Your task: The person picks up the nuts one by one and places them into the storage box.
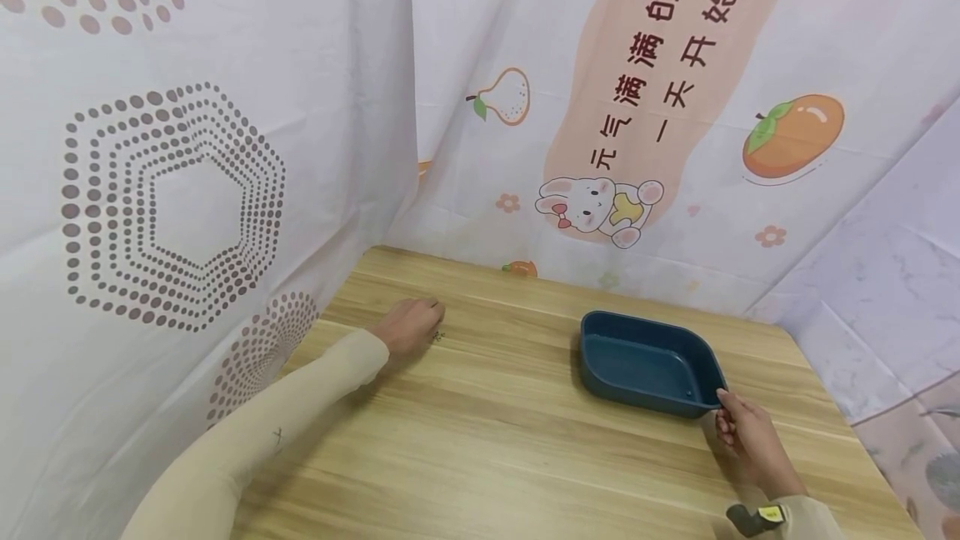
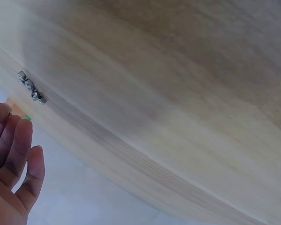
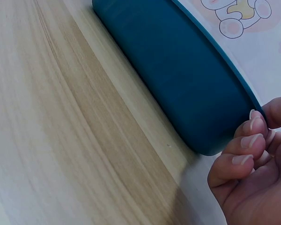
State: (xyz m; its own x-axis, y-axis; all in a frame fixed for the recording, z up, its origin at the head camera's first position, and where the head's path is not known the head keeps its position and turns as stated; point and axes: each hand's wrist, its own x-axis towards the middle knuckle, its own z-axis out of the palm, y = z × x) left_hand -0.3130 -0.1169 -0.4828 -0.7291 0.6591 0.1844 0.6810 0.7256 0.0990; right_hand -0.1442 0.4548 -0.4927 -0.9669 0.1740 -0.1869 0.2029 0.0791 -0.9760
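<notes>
My left hand [image 1: 411, 325] is over the far left of the table, its thumb and forefinger tips together in the left wrist view. They pinch a tiny dark piece, mostly hidden by the fingers [image 2: 19, 140]. Close to that hand, a short row of small metal pieces [image 2: 32, 88], like wing nuts, lies on the wood. At the right, my right hand [image 1: 750, 436] grips the near right corner of a dark blue plastic box [image 1: 637, 394] with thumb and fingers. The box has an open top, and a small speck [image 1: 688, 392] shows on its floor near that corner.
The wood-grain table [image 1: 480, 457] runs back to a printed cloth [image 1: 465, 215] with fruit and a rabbit. A white dotted cloth [image 1: 322, 148] hangs along the left, and a pale cloth [image 1: 877, 307] on the right.
</notes>
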